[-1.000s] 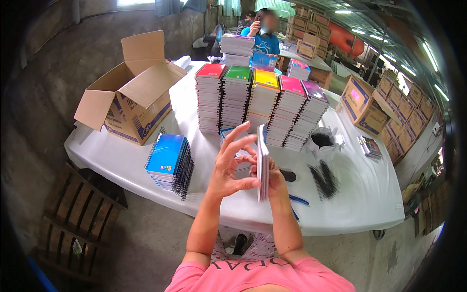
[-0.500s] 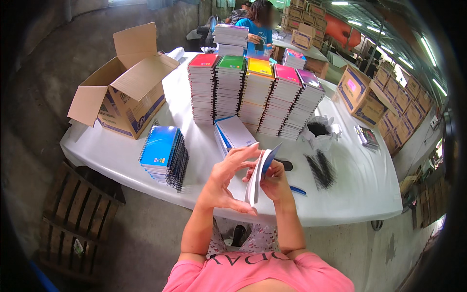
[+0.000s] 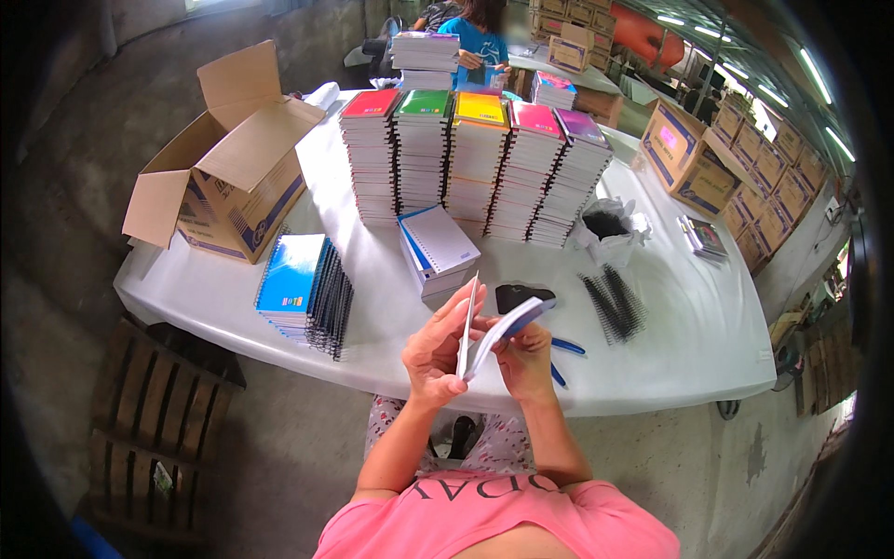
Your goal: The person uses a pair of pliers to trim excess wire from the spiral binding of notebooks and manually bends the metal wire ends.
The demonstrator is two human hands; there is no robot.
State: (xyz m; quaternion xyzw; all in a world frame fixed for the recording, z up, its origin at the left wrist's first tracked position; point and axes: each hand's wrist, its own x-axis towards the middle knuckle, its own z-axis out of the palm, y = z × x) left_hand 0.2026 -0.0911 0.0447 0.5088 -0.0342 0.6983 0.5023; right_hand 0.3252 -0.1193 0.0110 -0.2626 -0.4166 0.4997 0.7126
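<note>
Above the table's near edge, both hands hold a thin notebook [image 3: 504, 333] with a blue cover, its pages parted. My left hand [image 3: 431, 352] grips the pages on the left side, thumb at their lower edge. My right hand [image 3: 527, 361] is closed round the blue-covered part, its fingers partly hidden by it. No spiral shows on this notebook. Just beyond lies a pile of notebooks [image 3: 441, 244] with a white sheet on top. Right of my hands are blue handles [image 3: 566, 346], seemingly of pliers, and a flat black object [image 3: 520, 296].
Tall stacks of spiral notebooks [image 3: 478, 168] stand across the table [image 3: 391, 349]. Blue spiral notebooks [image 3: 294, 273] are piled at left, near an open carton [image 3: 244, 207]. Black spiral coils [image 3: 612, 306] and a plastic bag [image 3: 615, 244] lie right. Beyond, a person [image 3: 475, 45] in blue works.
My left hand has gone from spread fingers beside the notebook to gripping its pages. The notebook is now parted wider, its blue side tipped to the right. The view has shifted slightly.
</note>
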